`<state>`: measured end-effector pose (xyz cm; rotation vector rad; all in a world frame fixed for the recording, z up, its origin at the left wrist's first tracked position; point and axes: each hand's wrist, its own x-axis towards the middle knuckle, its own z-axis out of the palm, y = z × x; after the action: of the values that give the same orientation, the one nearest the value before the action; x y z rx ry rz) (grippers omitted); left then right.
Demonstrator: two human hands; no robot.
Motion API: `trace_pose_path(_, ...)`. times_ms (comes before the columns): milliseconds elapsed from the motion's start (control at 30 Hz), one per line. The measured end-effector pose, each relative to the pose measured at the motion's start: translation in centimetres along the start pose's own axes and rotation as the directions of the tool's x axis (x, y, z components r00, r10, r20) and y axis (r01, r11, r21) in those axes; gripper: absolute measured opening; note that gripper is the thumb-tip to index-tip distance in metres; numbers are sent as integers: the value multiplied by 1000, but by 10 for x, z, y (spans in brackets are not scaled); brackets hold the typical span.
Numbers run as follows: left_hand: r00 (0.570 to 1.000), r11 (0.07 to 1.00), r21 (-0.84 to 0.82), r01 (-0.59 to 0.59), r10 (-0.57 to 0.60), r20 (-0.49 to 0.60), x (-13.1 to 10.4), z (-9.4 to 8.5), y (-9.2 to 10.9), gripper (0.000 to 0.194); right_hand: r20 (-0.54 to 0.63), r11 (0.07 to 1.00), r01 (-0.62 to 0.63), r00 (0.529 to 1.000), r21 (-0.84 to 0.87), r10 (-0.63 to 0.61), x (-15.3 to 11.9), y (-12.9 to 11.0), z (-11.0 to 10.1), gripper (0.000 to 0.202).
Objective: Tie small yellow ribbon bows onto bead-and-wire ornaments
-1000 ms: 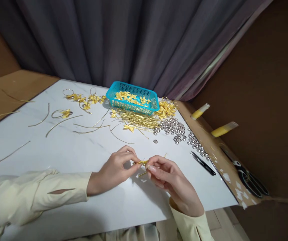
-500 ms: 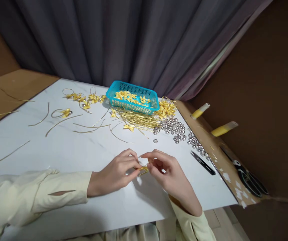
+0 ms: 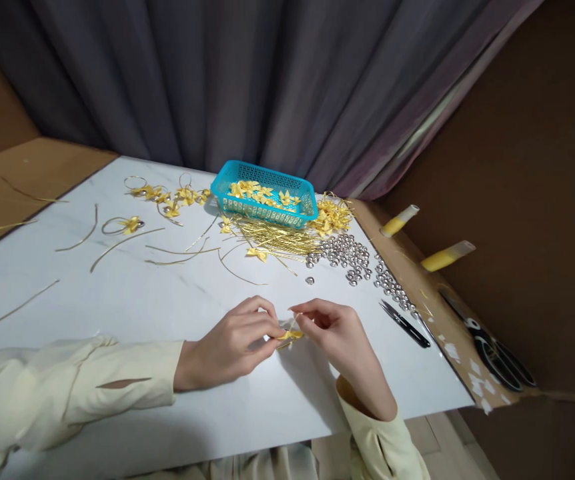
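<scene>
Between finger and thumb, my left hand [image 3: 240,339] pinches a small yellow ribbon bow [image 3: 291,334] above the white board. Just right of it, my right hand [image 3: 340,333] has thumb and forefinger pressed together on a thin pale strand [image 3: 295,321] that rises from the bow. Beyond both hands lie a bundle of gold wires [image 3: 277,238], a single yellow bow [image 3: 257,254] and a heap of silver beads [image 3: 345,252]. My fingers partly hide the bow.
A blue basket [image 3: 272,215] holds yellow bows, with more bows [image 3: 332,217] piled beside it. Loose wires and finished-looking bow loops [image 3: 130,225] lie at left. Black snips [image 3: 405,325], scissors [image 3: 497,360] and two yellow-filled tubes [image 3: 448,256] are at right.
My right hand has drawn its thumb and forefinger together on the strand and shifted slightly. More of the yellow bow shows. My left hand stays nearly in place.
</scene>
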<state>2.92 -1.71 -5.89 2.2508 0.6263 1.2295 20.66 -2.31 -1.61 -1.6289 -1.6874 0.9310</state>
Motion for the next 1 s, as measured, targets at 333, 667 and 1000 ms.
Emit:
trace_pose_path(333,987,989,-34,146,-148,-56,1,1,-3,11,-67,969,157,983,-191,-172,-23,5,0,23)
trace_pose_path(667,984,985,-20,174,-175,-39,0,2,-4,8,58,913,282,959,-296,-277,-34,-5,-1,21)
trace_pose_path(1000,997,995,77,-69,67,26,-2,-1,-3,13,-66,972,184,978,-147,-195,-13,-2,1,20)
